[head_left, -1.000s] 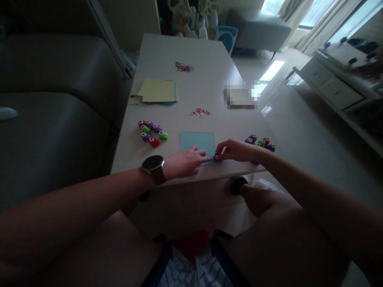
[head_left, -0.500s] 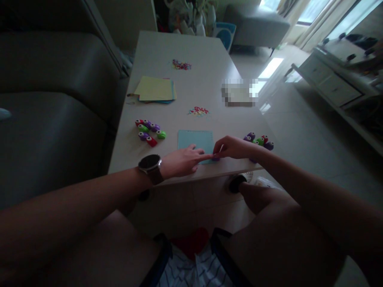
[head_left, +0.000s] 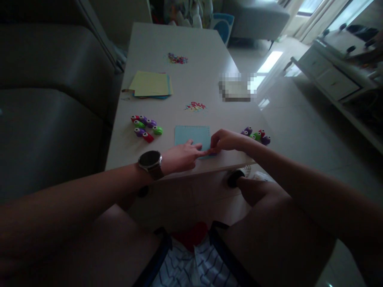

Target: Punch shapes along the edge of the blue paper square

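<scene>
My left hand [head_left: 182,156] stays flat on the blue sheet [head_left: 192,135]; my right hand [head_left: 226,140], still pinching a barely visible punch, has slid along its near corner.

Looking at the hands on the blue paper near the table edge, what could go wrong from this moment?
The blue paper lies close to the near edge of the table, so a push from the left hand or right hand might slide it off. The small punches beside the right forearm could be knocked to the floor. The dim light may make exact placement harder.
</scene>
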The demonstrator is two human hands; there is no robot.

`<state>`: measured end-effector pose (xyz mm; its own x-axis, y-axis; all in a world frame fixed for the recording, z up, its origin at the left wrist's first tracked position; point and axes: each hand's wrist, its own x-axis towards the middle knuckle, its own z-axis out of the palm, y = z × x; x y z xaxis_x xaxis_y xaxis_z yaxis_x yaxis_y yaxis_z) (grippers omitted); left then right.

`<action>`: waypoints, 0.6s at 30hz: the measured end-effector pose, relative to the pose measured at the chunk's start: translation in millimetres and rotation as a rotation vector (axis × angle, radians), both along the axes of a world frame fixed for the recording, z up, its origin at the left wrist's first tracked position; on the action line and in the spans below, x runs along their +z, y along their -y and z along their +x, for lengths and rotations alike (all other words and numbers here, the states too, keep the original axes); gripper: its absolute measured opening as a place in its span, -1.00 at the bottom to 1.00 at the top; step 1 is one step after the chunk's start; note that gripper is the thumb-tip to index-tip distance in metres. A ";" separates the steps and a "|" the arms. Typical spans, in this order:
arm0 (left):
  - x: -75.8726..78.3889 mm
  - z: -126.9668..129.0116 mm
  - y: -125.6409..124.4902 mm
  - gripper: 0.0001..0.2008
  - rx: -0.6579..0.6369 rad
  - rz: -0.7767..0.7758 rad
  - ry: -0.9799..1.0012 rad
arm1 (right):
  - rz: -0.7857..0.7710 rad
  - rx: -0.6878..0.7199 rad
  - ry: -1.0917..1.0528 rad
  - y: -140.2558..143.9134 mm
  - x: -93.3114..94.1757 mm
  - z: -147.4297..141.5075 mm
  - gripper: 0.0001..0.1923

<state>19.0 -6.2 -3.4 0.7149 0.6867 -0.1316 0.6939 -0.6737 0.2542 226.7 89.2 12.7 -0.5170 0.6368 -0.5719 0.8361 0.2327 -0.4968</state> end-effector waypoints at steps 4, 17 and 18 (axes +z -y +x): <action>1.7 -1.3 1.0 -0.30 -0.008 0.011 -0.031 | -0.050 -0.045 -0.021 -0.2 -1.5 2.1 -0.77; -3.4 -8.6 4.0 -0.54 -0.039 0.035 -0.041 | 0.150 -0.027 -0.093 -9.4 -0.2 42.5 -0.73; -3.3 -8.0 3.1 -0.55 -0.043 0.039 -0.036 | 0.182 0.004 -0.064 -7.9 -0.9 40.0 -0.72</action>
<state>11.0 -9.4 -6.7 0.7391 0.6606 -0.1317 0.6724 -0.7118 0.2029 266.8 97.1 11.8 -0.5510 0.7248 -0.4136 0.8034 0.3265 -0.4980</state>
